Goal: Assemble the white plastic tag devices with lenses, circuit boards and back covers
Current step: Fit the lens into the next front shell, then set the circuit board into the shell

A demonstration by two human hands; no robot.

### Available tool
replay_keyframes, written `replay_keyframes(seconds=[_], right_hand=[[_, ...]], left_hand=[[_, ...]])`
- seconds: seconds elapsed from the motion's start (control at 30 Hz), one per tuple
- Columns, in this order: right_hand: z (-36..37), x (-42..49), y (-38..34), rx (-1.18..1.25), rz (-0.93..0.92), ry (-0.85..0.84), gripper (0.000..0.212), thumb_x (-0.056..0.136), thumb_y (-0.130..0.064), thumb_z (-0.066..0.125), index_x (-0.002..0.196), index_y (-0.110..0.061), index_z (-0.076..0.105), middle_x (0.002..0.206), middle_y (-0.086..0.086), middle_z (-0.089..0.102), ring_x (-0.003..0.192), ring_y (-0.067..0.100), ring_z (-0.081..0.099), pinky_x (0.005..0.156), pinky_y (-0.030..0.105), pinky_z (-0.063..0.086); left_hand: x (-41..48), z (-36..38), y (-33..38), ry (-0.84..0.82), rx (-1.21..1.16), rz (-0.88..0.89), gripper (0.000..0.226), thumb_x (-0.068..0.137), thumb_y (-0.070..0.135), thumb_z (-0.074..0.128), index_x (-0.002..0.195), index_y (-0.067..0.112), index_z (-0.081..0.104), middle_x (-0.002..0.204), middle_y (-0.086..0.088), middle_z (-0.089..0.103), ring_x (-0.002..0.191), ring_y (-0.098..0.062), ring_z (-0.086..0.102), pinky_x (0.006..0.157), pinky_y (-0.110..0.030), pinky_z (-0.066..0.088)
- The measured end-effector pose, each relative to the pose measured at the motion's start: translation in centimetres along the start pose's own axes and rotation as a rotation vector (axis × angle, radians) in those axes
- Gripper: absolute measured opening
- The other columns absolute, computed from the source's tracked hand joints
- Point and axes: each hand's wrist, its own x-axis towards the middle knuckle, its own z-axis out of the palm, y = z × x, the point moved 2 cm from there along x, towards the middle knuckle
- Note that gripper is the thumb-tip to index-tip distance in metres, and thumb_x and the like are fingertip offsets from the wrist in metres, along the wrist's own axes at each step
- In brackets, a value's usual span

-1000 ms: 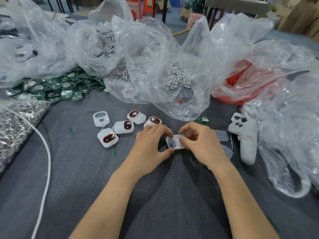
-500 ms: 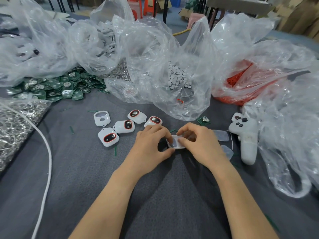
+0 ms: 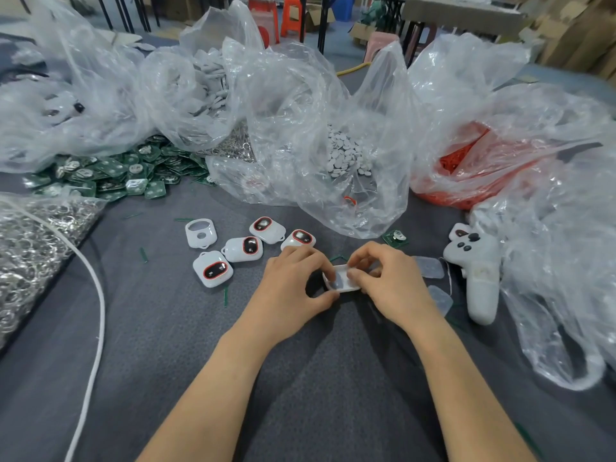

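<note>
Gripped from both sides by curled fingers of left hand [image 3: 289,290] and right hand [image 3: 391,283]: white tag shell [image 3: 340,281], left of the white controller [image 3: 480,278]. Farther left of it, four lensed tags [image 3: 245,249].

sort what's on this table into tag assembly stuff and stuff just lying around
For the job: white tag gripped by the left hand and right hand; four lens-fitted tags; empty white shell; green circuit board pile; loose circuit board; clear covers.
Lying about: white controller; white cable.
</note>
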Motion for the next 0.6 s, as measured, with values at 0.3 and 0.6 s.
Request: replay_keyframes(seconds=[0.3, 0.6], right_hand=[[0.7, -0.3, -0.4, -0.012, -0.011, 0.006, 0.011, 0.082, -0.031, 0.071, 0.079, -0.034, 0.061, 0.074, -0.015, 0.065, 0.073, 0.004, 0.061, 0.072, 0.025, 0.05], [1.8, -1.0, -1.4, -0.374, -0.088, -0.188, 0.054, 0.059, -0.076, 0.064, 0.102, -0.046, 0.052, 0.096, -0.014, 0.041, 0.083, 0.009, 0.053, 0.07, 0.031, 0.045]], left_hand=[[-0.6, -0.4, -0.2, 0.054, -0.007, 0.099, 0.035, 0.072, 0.015, 0.078, 0.106, 0.015, 0.067, 0.121, 0.005, 0.059, 0.12, -0.011, 0.046, 0.104, -0.034, 0.035], [1.1, -8.4, -4.9, 0.322, -0.022, -0.073, 0.027, 0.087, 0.009, 0.055, 0.106, 0.026, 0.064, 0.114, 0.006, 0.063, 0.107, -0.007, 0.054, 0.089, -0.013, 0.037]])
